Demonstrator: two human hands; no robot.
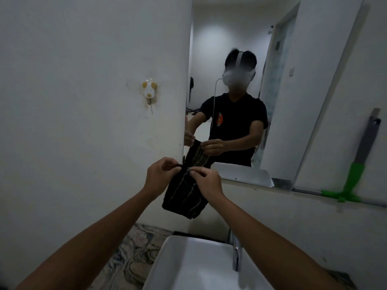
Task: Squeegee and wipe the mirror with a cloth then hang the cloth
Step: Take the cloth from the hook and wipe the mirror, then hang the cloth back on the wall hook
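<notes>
Cloth (pixel 184 195), dark and striped, is pinched at its top edge by both hands, held above the sink (pixel 188 266) before the mirror (pixel 240 49). The left hand (pixel 160 176) and right hand (pixel 207 181) are closed on it, fingertips together. One squeegee (pixel 362 162), one wall hook (pixel 149 92) and one tap (pixel 236 252) are seen.

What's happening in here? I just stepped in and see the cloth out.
A person stands at the sink facing the mirror, pinching the top edge of a dark striped cloth with the left hand and right hand. The green-and-grey squeegee rests on the ledge to the right. A dog-shaped wall hook hangs empty.
</notes>
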